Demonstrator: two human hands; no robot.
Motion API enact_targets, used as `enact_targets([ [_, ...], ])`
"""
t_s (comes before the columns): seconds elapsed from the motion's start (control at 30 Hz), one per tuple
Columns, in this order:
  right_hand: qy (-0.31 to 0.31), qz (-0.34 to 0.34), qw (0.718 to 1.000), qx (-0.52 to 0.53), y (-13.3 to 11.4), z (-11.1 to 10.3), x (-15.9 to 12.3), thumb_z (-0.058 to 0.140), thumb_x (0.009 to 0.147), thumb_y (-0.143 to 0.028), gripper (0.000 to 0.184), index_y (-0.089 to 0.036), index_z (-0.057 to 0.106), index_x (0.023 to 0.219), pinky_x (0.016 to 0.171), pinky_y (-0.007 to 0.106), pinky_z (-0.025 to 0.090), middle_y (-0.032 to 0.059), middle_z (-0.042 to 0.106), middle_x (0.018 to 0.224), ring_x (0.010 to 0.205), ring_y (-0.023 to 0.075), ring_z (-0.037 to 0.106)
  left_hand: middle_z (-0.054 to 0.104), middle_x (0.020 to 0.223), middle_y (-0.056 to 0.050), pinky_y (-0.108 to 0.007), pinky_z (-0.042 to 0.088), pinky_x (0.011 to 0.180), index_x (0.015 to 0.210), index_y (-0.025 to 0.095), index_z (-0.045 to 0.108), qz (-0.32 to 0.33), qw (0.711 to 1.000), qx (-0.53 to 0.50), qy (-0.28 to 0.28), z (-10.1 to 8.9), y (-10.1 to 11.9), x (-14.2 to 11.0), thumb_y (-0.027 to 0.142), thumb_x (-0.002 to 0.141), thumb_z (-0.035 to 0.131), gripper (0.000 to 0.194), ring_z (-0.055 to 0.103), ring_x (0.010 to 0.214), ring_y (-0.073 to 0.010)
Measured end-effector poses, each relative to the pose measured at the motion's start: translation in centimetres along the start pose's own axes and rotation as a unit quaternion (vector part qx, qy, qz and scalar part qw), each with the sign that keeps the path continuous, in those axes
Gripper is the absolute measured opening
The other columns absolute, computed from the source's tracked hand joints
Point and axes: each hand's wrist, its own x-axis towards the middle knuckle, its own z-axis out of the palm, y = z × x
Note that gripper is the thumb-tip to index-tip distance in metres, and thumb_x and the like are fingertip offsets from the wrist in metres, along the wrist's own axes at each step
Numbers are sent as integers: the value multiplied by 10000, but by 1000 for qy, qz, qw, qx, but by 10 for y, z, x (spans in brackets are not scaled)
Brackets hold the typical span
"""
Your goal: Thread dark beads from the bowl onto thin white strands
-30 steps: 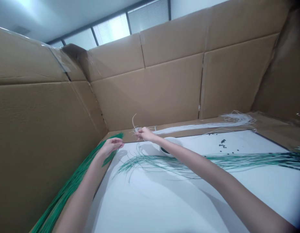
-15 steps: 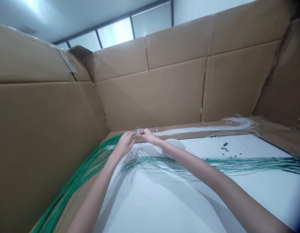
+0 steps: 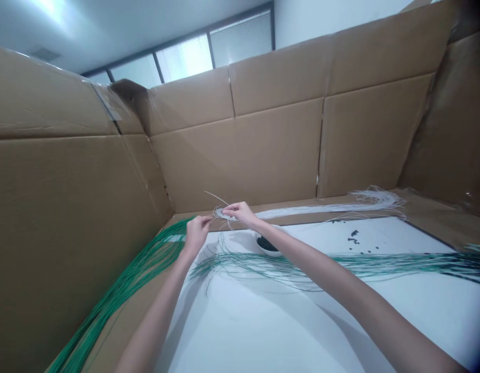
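Hands: I am holding my left hand and right hand close together, slightly apart, above the far edge of the white sheet.
Right hand: I am pinching the thin white strands between my thumb and fingers.
Left hand: I am reaching my fingertips to the strands' left side, but I cannot tell whether they are gripping.
Strands: The thin white strands are splaying into a loose tuft, with one end sticking out to the far left. They appear to be running right into the long white bundle along the far edge.
Risk: A hard tug could tangle the loose ends, or snag the teal strands lying near.
Rest: A small white bowl is sitting just beneath my right forearm, and dark beads are lying right of it. Green strands are draping along the left cardboard wall.
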Motion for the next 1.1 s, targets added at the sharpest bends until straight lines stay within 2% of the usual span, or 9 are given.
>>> enact_targets([
  [0.07,7,-6,1000,3,-2,3,-1,654,612,-369,347,-96,699,820,570,224,370,29,628,630,559,92,491,696,850,-56,-242,490,742,897,137,684,-11,999,-35,-8,2,5,-3,155,767,526,206,645,763,-165],
  [0.17,26,-14,1000,-8,-4,9,-2,648,624,-354,281,-103,705,734,581,228,370,29,632,617,572,100,499,704,815,-52,-243,503,711,872,131,687,-18,996,-86,-24,6,14,-6,158,743,557,185,656,720,-164],
  [0.33,53,-13,998,-29,-4,12,-3,627,647,-327,234,-105,700,668,567,232,364,17,613,559,556,107,501,701,895,-54,-260,481,799,915,153,684,-28,985,-171,-5,13,25,-6,207,720,608,216,647,842,-184],
  [0.53,31,-33,997,-55,-6,9,-7,620,680,-346,281,-100,693,794,611,218,399,41,658,687,630,121,553,688,680,-49,-316,451,837,672,139,697,-93,949,-299,32,24,24,-2,267,665,675,130,634,758,-208],
  [0.67,24,-65,992,-109,-11,5,-15,436,826,-405,362,-143,665,925,626,213,371,8,617,664,637,116,530,677,672,-45,-289,489,768,763,117,676,-172,881,-436,53,23,19,6,211,708,647,113,637,696,-162],
  [0.83,-10,-97,977,-189,-12,8,-30,432,846,-363,353,-156,658,673,603,210,313,-18,531,543,575,112,468,681,769,-80,-258,511,780,775,99,633,-250,756,-603,55,9,16,19,92,802,524,113,653,725,-122],
  [0.9,-19,-99,973,-210,-10,9,-33,432,851,-339,344,-156,655,664,602,206,310,-16,540,543,572,112,469,678,765,-89,-253,519,779,755,91,623,-265,714,-646,53,3,17,21,63,811,500,138,656,735,-126],
  [1.0,-15,-89,968,-232,-7,9,-33,381,877,-313,362,-156,667,721,605,201,319,-9,566,558,581,117,489,675,743,-90,-250,534,757,762,82,614,-281,666,-689,54,-1,16,23,45,821,477,154,658,738,-132],
  [1.1,-12,-79,963,-256,-4,7,-31,368,883,-291,354,-153,677,777,606,202,325,1,592,582,595,125,508,672,716,-72,-255,543,733,757,88,599,-287,636,-713,68,-2,14,24,59,847,447,179,658,723,-128],
])
